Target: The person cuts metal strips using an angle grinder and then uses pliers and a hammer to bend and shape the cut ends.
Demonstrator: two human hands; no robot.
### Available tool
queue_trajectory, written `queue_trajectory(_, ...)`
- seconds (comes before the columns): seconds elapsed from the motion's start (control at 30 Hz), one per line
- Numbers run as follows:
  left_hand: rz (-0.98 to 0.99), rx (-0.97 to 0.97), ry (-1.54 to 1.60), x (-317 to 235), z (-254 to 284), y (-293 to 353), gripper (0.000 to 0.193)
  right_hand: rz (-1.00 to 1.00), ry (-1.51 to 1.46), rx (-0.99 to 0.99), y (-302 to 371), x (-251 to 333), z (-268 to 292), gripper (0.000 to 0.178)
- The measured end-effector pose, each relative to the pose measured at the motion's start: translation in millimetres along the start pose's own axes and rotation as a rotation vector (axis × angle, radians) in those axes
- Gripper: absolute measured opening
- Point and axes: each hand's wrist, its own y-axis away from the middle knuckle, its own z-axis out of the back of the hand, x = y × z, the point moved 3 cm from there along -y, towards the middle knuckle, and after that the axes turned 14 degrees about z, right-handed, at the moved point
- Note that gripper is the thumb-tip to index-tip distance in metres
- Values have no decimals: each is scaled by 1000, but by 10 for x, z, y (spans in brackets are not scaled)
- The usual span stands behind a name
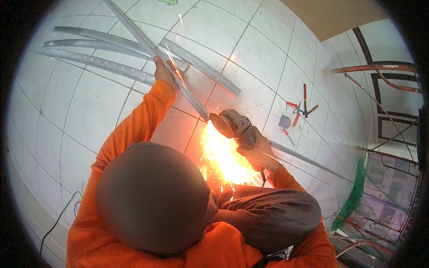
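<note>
My left hand [164, 73] is wrapped round a long silver metal channel [193, 102], which slants from the upper left toward the middle. My right hand [260, 154] grips an angle grinder [242, 129] by its body. The grinder's cutting disc [220, 125] is at the channel's near end. Bright sparks [225, 156] pour from there toward my folded leg [268, 212], and a few streaks fly up along the channel. The glare hides the floor below the disc, and the exact contact point is hard to make out.
Several metal channels [96, 62] lie on the tiled floor [257, 49] at left; a shorter piece [210, 76] lies beyond my left hand. Pliers [297, 111], a blue tape measure [284, 121] and another metal strip [313, 161] lie right. Rusty scaffolding [375, 68] and green netting [355, 192] stand far right.
</note>
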Motion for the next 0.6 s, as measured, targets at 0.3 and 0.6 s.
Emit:
queue_trajectory(0.3,35,-1,13,7,-31,10,58,49,-27,6,-14,-79,-21,69)
queue_trajectory(0.6,47,11,38,38,32,-62,58,7,-1,3,-65,75,-3,70)
